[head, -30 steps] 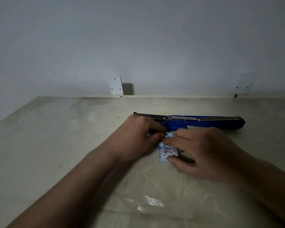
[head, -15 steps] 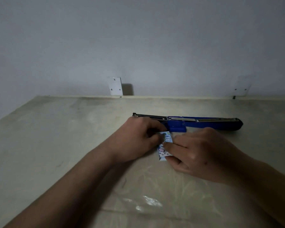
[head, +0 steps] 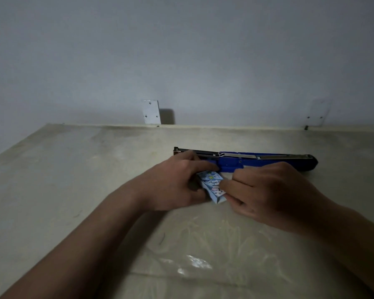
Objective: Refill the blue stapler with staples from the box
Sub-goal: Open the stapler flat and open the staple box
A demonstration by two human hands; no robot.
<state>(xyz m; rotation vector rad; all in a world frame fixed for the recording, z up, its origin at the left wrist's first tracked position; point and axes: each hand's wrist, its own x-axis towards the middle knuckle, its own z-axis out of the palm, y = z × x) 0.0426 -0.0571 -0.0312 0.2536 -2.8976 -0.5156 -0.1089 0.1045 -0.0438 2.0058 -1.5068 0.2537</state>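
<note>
A long blue stapler (head: pixel 268 159) lies flat across the table, folded open so its metal staple channel faces up. Just in front of it sits a small light-blue staple box (head: pixel 212 185). My left hand (head: pixel 177 186) grips the box's left side with curled fingers. My right hand (head: pixel 270 190) holds the box's right end, fingers curled round it. Both hands hide much of the box, and any staples inside it are out of sight.
The pale table (head: pixel 73 180) meets a grey wall at the back. A white bracket plate (head: pixel 151 111) is fixed to the wall behind the table, and a second one (head: pixel 316 113) stands at the back right. A glossy scratched patch (head: pixel 203 255) lies near me.
The box has tilted and shows more of its printed top. My left fingers have shifted along its left side, while the right hand keeps hold of its right end. The stapler has stayed put.
</note>
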